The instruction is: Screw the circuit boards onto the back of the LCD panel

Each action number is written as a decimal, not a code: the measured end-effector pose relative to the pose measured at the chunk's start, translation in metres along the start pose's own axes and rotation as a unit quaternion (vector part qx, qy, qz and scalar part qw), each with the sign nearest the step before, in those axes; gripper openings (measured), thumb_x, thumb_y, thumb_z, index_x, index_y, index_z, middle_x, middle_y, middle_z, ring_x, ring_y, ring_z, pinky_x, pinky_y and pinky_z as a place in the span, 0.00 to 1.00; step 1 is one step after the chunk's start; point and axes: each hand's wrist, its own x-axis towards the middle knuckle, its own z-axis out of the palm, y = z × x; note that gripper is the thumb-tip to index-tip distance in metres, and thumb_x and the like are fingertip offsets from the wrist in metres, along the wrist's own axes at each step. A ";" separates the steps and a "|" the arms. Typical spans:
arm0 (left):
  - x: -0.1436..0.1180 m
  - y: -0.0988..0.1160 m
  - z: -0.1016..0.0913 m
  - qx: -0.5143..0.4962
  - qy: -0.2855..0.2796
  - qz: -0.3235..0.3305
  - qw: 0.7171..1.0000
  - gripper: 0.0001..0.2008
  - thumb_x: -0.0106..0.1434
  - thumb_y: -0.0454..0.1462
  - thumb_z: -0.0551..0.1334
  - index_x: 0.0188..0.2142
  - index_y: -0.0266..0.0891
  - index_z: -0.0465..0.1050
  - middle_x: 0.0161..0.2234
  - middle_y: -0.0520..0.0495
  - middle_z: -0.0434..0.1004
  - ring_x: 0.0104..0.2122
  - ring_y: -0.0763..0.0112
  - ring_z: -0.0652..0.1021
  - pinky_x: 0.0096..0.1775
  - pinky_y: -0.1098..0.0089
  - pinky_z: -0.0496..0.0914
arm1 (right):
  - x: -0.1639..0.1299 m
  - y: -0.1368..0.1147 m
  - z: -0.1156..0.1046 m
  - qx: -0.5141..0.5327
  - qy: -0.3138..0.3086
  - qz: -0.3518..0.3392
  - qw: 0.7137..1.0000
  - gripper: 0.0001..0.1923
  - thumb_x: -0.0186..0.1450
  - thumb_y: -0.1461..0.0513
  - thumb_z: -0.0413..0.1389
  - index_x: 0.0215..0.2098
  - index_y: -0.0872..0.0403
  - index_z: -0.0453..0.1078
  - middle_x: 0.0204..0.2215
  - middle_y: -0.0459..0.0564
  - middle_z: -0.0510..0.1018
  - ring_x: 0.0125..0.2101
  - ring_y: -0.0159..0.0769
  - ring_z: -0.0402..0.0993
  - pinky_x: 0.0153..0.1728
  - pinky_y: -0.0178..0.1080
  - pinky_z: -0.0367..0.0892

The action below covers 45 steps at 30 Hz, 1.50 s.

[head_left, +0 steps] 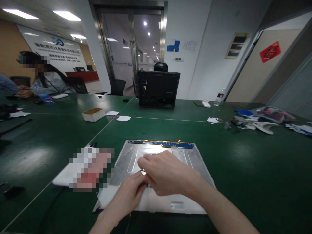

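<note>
In the head view, a flat white thing (pixel 64 175) lies just left of the screen panel (pixel 122 167), and part of it is blurred out. Past it on the left is a small open cardboard box (pixel 96 117), with two bits of white paper (pixel 123 118) near its right side. A big black monitor case (pixel 158 89) stands up on the far side. Far to the right are a water bottle (pixel 219 99), a clear plastic bag (pixel 273 113) and something blue (pixel 243 112). The person's own hands are in the way and hide the middle of the panel.

The table (pixel 175 130) is dark green, shiny and crossed by thin pale lines. Beyond it are glass doors (pixel 119 48), a white wall (pixel 195 71) and a black chair (pixel 118 87). A red paper sign (pixel 270 52) hangs at the right. Another person (pixel 50 81) sits at the far left.

The panel lies flat on the near part of the table, silver back up. Its long way looks to go left to right. The edge with the blue circuit strip (pixel 161 143) points to the far side.

The left hand (pixel 130 188) and right hand (pixel 163 169) meet over the panel, fingers bent. A thin dark wire (pixel 141 170) shows between them. I cannot tell what either one pinches.
</note>
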 end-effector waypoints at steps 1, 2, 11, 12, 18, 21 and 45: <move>0.000 0.001 -0.001 -0.002 -0.004 -0.002 1.000 0.11 0.59 0.27 0.52 0.35 0.39 0.70 0.36 0.46 0.74 0.38 0.65 0.74 0.39 0.68 0.68 | 0.001 0.000 0.001 -0.004 0.005 0.008 1.000 0.08 0.59 0.62 0.51 0.37 0.55 0.61 0.30 0.47 0.73 0.24 0.32 0.66 0.19 0.36 0.46; 0.000 0.001 -0.001 -0.002 -0.007 -0.003 1.000 0.11 0.60 0.27 0.52 0.35 0.39 0.70 0.37 0.46 0.74 0.38 0.65 0.74 0.39 0.68 0.68 | 0.001 0.001 0.002 -0.008 0.011 0.016 1.000 0.06 0.61 0.62 0.50 0.37 0.55 0.62 0.29 0.47 0.74 0.24 0.32 0.66 0.19 0.37 0.46; -0.001 -0.003 0.003 0.000 0.006 0.006 1.000 0.11 0.60 0.28 0.52 0.36 0.39 0.70 0.37 0.45 0.74 0.38 0.64 0.74 0.40 0.68 0.68 | 0.000 0.002 0.000 0.009 0.002 0.014 1.000 0.08 0.60 0.60 0.52 0.36 0.55 0.64 0.31 0.49 0.75 0.28 0.34 0.69 0.22 0.36 0.50; -0.001 -0.003 0.002 0.000 0.004 0.007 1.000 0.11 0.59 0.28 0.52 0.36 0.39 0.70 0.37 0.45 0.74 0.39 0.64 0.74 0.40 0.68 0.68 | -0.001 0.002 -0.001 0.015 -0.002 0.006 1.000 0.09 0.59 0.61 0.53 0.37 0.55 0.63 0.32 0.49 0.74 0.29 0.34 0.69 0.23 0.36 0.51; -0.001 -0.002 0.000 0.008 -0.003 0.000 1.000 0.11 0.59 0.28 0.52 0.36 0.39 0.70 0.37 0.45 0.74 0.39 0.64 0.74 0.40 0.67 0.67 | 0.002 0.000 -0.004 0.014 -0.009 -0.009 1.000 0.08 0.61 0.63 0.52 0.39 0.54 0.63 0.32 0.48 0.74 0.29 0.33 0.69 0.22 0.36 0.50; -0.002 -0.004 0.002 0.009 0.005 -0.001 1.000 0.11 0.60 0.28 0.52 0.37 0.39 0.71 0.37 0.46 0.75 0.38 0.64 0.75 0.39 0.68 0.68 | 0.004 0.000 -0.001 0.004 0.007 0.009 1.000 0.06 0.64 0.62 0.50 0.38 0.54 0.65 0.30 0.48 0.75 0.27 0.32 0.69 0.22 0.36 0.48; -0.002 -0.005 0.002 0.008 0.001 0.008 1.000 0.12 0.60 0.27 0.52 0.37 0.39 0.71 0.38 0.46 0.75 0.38 0.65 0.75 0.39 0.69 0.67 | 0.006 0.004 0.007 -0.007 0.022 0.035 0.999 0.11 0.65 0.55 0.48 0.32 0.55 0.64 0.25 0.47 0.75 0.24 0.32 0.67 0.21 0.37 0.44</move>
